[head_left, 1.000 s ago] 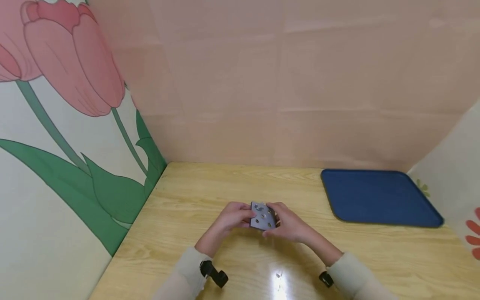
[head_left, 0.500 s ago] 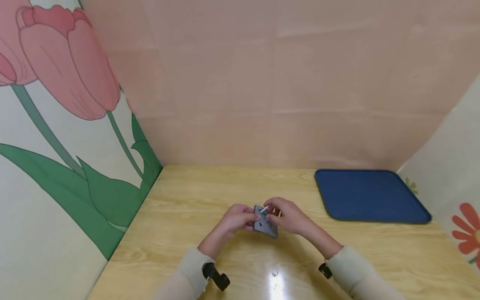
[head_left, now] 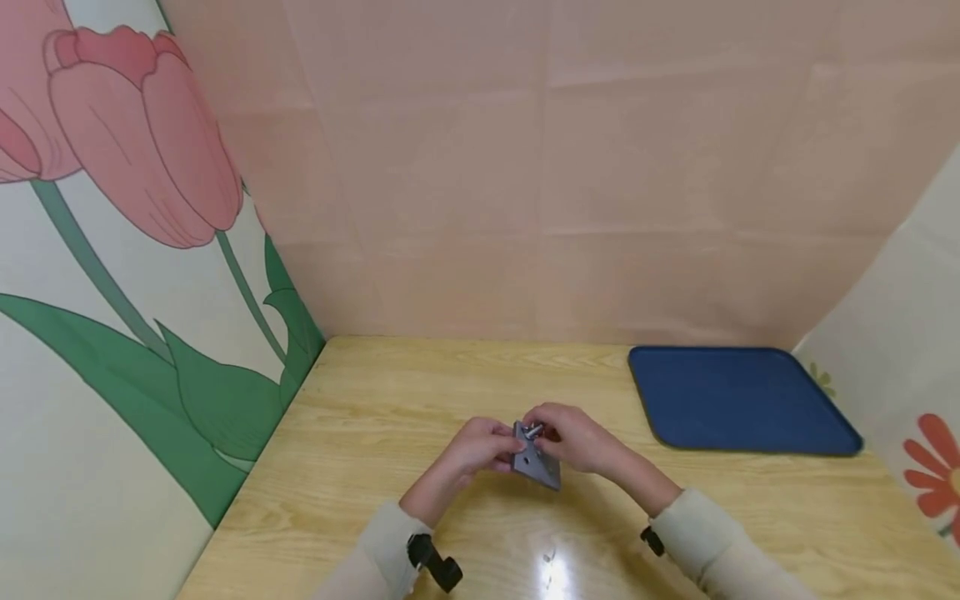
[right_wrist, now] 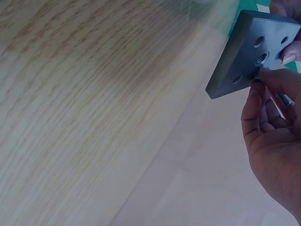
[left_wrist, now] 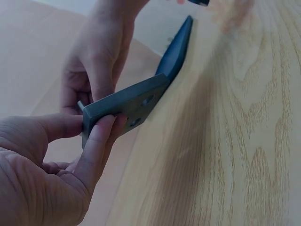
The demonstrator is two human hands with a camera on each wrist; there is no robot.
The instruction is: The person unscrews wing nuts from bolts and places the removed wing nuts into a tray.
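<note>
A grey metal plate (head_left: 542, 472) with several round holes is held tilted above the table, in front of me. My left hand (head_left: 477, 448) pinches its left edge, thumb on one face and fingers on the other, as the left wrist view shows. At the plate's upper part, my right hand (head_left: 576, 438) pinches a small silver bolt (head_left: 533, 431) between thumb and fingers. The right wrist view shows the bolt's threaded shank (right_wrist: 285, 99) partly hidden by the fingers, with right fingertips close to the holes in the plate (right_wrist: 242, 52).
A blue tray (head_left: 742, 400) lies at the back right of the wooden table (head_left: 420, 375). Behind the table hangs a pinkish sheet (head_left: 555, 183). A tulip-printed panel (head_left: 150, 150) stands at the left, a flower-printed one (head_left: 930, 333) at the right.
My right hand has left the plate's right edge and taken hold of the bolt, which earlier lay against the plate. The plate has tilted, its lower corner swinging down to the right.
</note>
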